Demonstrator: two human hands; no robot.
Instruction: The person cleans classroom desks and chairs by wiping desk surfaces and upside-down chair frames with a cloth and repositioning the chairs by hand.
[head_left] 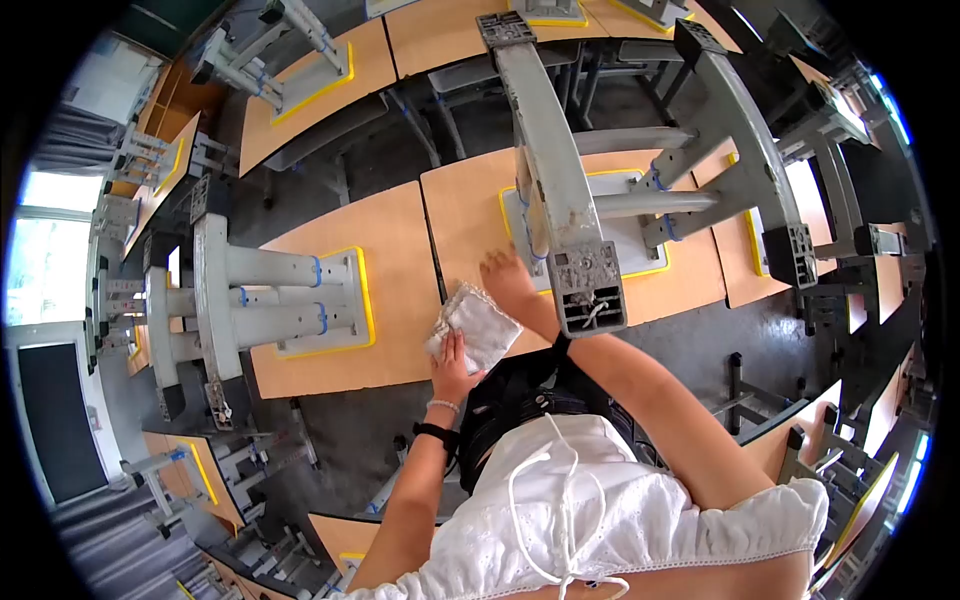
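A folded white cloth (485,325) lies across the bench seam. The person's left hand (455,366) rests flat on it, fingers extended; the right hand (508,284), open, is just beside it, near an upturned chair (552,140).

Two wooden desks side by side, as my head feed shows them.
On the left desk (400,275) I see an upturned stool (275,268), its yellow-edged seat against the top; the right desk (465,205) carries another upturned stool (545,150). A folded white cloth (485,335) lies at the near end of their seam. Grey floor (680,370) shows below.
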